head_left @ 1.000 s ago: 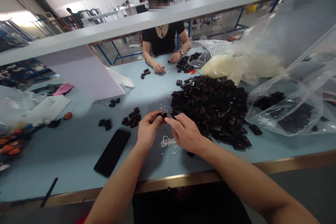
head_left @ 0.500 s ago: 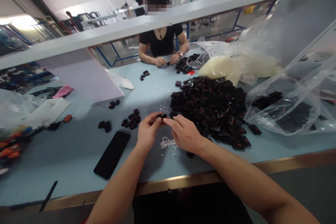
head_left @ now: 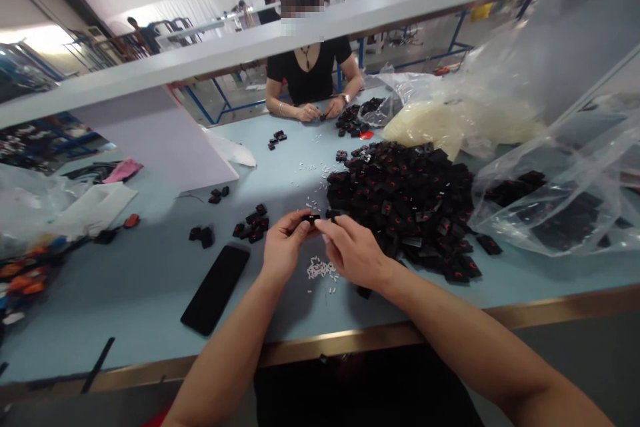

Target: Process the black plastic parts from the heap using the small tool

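My left hand pinches a small black plastic piece between thumb and fingers, just above the table. Two tiny white marks show on the piece's side. My right hand is bent closed against its right end, the index fingertip touching it; anything between those fingers is too small to make out. Below the hands lies a little heap of tiny white plastic bits. Close by on the right rises a big pile of black pieces with red marks. Several similar black pieces lie left of my left hand.
A black phone lies to the left. Clear plastic bags and a pale yellow bag stand at the right. A shelf board crosses above the table. Across it, a person handles a small black piece.
The view has shifted slightly. Both hands stay at the black piece, with only a slight shift of the right fingers along it. The person opposite has moved their hands a little.
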Action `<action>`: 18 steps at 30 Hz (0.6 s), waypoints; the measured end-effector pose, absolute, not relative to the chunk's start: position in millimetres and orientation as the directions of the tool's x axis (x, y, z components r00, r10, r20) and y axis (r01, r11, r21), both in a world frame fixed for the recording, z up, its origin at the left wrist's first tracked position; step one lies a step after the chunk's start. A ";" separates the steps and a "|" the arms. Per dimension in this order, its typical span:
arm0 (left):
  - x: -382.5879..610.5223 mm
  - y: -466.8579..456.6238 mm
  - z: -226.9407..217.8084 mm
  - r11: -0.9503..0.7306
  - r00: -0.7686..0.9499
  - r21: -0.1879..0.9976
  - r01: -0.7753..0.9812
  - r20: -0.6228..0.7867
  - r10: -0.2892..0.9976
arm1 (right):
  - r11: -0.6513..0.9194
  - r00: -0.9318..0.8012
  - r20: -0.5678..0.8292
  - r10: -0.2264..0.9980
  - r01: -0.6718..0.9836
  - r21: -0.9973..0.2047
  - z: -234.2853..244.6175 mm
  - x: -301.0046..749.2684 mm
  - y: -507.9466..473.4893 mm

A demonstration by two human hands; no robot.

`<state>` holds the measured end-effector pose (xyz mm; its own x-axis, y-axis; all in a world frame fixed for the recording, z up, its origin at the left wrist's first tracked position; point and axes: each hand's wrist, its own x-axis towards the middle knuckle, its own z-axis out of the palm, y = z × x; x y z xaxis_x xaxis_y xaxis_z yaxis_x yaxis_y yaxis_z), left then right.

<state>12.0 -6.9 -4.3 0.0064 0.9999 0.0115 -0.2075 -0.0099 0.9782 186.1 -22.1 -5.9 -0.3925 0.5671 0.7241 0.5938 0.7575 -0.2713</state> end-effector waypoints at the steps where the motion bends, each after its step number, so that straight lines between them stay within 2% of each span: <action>1: 12.0 -7.0 -4.2 -0.012 0.009 0.979 -0.205 0.015 1.000 | 0.745 -0.370 0.726 0.580 0.602 -0.288 -6.1 186.0 -22.2; 5: 11.4 -6.4 -5.0 0.006 0.028 0.981 -0.196 0.000 1.000 | 0.774 -0.466 0.685 0.560 0.590 -0.232 -7.2 185.3 -23.0; 9: 10.4 -6.0 -5.1 -0.025 0.013 0.976 -0.218 0.028 1.000 | 0.710 -0.337 0.718 0.609 0.636 -0.303 -7.8 185.0 -24.2; 13: 9.7 -6.1 -5.1 -0.017 0.020 0.976 -0.216 0.022 1.000 | 0.726 -0.470 0.611 0.636 0.634 -0.268 -8.4 184.4 -24.5; 16: 9.8 -5.6 -6.4 -0.034 0.014 0.974 -0.224 0.038 0.999 | 0.697 -0.385 0.658 0.647 0.648 -0.306 -9.5 184.1 -24.1; 18: 9.9 -5.0 -7.7 -0.034 0.016 0.977 -0.213 0.039 0.999 | 0.695 -0.403 0.636 0.657 0.651 -0.306 -10.4 184.0 -23.6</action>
<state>9.9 -5.0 -7.7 0.0163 0.9991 0.0388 -0.2126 -0.0345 0.9765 184.0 -23.6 -10.4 -0.4034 0.6575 0.6364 0.6505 0.6952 -0.3059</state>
